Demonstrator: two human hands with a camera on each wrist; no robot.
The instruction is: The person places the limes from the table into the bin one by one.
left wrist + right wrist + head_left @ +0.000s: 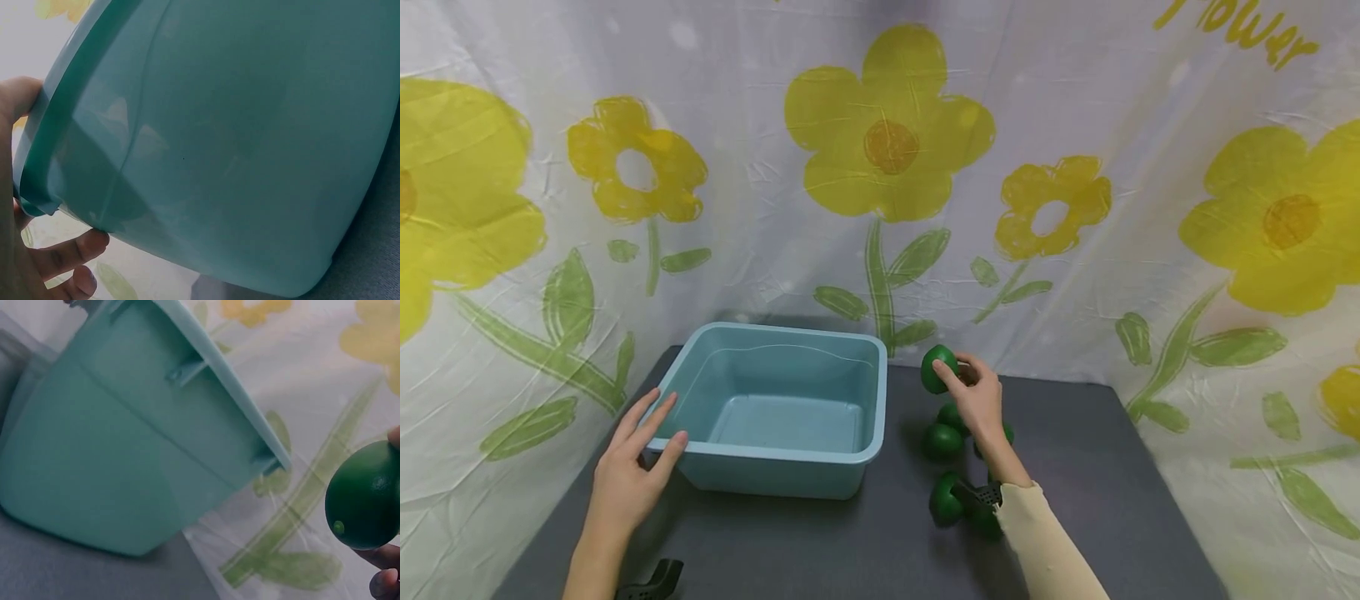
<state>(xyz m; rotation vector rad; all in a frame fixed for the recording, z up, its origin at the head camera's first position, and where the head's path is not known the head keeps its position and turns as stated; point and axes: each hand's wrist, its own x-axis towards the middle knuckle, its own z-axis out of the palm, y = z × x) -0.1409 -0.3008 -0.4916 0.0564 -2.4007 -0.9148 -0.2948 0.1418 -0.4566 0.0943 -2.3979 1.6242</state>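
A light blue plastic basin (775,454) stands on the table's left half, with nothing lying in it. My left hand (628,475) rests over its front left corner, fingers fairly straight along the rim; in the left wrist view, fingertips (94,242) touch the outside of the wall. To the right of the basin, my right hand (981,400) pinches a glossy green lime (937,369) between thumb and fingers, raised above the table. The same lime (365,497) shows a small pale stem scar in the right wrist view. Several more limes (943,442) lie below, partly hidden by the right hand and forearm.
Dark grey cloth covers the table (1097,500). A white curtain (745,250) printed with yellow flowers hangs behind it and at both sides. Black wrist mounts (655,581) sit on both wrists.
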